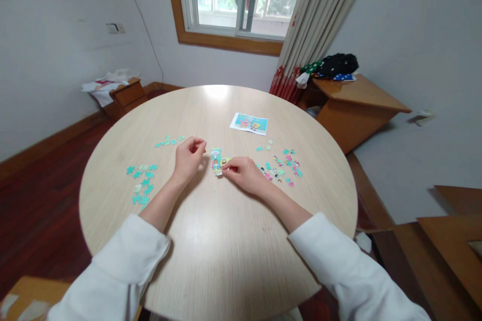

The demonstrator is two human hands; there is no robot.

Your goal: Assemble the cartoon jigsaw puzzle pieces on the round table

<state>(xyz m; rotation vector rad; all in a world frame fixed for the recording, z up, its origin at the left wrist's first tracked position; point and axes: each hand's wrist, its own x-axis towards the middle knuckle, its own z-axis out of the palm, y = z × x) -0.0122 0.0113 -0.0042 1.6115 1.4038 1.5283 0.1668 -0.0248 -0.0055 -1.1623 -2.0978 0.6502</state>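
Note:
Near the middle of the table, a small joined strip of jigsaw puzzle [216,156] shows a pale cartoon figure on turquoise, with a yellow cartoon face at its right side. My right hand [244,174] reaches in from the right, thumb and forefinger pinched on a puzzle piece [219,173] at the strip's lower end. To the left of the strip, my left hand [190,159] hovers with curled fingers, thumb and forefinger brought together. Whether anything sits between those fingertips is hidden.
Loose turquoise pieces [143,183] lie on the round wooden table [211,251] at left, with a smaller group [169,141] behind. Mixed pink and turquoise pieces [289,163] spread at right. A picture sheet [249,124] lies farther back.

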